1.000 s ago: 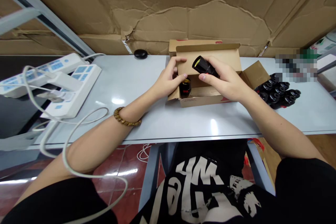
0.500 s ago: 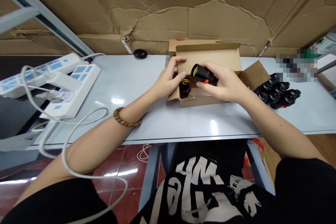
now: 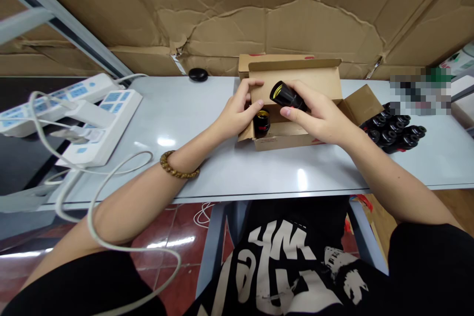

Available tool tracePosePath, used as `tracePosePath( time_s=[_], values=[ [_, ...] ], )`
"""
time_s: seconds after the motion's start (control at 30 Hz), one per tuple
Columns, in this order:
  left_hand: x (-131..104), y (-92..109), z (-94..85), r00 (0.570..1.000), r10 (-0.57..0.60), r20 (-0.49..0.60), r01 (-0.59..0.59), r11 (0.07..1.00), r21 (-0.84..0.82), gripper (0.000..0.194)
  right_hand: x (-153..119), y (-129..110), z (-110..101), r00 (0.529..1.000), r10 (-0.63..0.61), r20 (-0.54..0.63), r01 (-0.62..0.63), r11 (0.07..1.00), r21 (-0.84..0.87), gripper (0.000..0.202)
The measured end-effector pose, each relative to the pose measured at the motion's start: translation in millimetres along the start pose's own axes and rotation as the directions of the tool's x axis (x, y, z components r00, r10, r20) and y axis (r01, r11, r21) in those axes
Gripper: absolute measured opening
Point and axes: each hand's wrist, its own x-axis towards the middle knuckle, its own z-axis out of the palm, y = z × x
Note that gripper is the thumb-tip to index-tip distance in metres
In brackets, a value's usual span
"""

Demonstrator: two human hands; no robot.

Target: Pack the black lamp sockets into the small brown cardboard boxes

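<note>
My right hand (image 3: pixel 318 113) is closed around a black flashlight-shaped piece (image 3: pixel 286 96), tilted with its wide, yellow-ringed mouth up to the left. Its lower end lies hidden in my fingers, and a bit of red shows near my thumb. Below it stands an open cardboard box (image 3: pixel 285 143), lid raised at the back. A similar black piece (image 3: pixel 262 126) sits upright in the box's left end, yellow inside its mouth. My left hand (image 3: pixel 240 108) grips the box's left end, thumb over the edge; some of its fingers are hidden.
Several similar black pieces (image 3: pixel 398 133) stand grouped beside the box's open right flap (image 3: pixel 365 103). A small black oval object (image 3: pixel 198 75) lies near the cardboard backing. White power strips (image 3: pixel 107 128) and a loose white cable (image 3: pixel 122 247) are at the left. Another carton (image 3: pixel 243 66) is behind the box.
My right hand has lifted the black flashlight-shaped piece slightly, and its thumb has shifted. My left hand stays on the box, and the piece inside has not visibly moved.
</note>
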Motion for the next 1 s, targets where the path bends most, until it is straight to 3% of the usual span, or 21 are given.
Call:
tracePosePath(
  time_s=[0.37,0.67,1.0],
  values=[
    [0.0,0.0,-1.6,1.000,0.001,0.010,-0.001,1.000,0.025,0.072,0.8,-2.3,1.4,0.998,-0.036,0.059,0.044,0.990,-0.132,0.026],
    [-1.6,0.4,-3.2,1.000,-0.017,0.007,0.017,1.000,0.012,0.066,2.0,-10.0,-0.8,0.992,0.026,0.127,-0.027,1.000,0.006,0.044],
    [-1.5,4.3,-1.0,1.000,-0.027,-0.012,0.027,0.999,0.017,0.062,0.1,-5.3,-2.7,1.000,-0.006,0.004,0.006,0.999,-0.039,0.056]
  ],
)
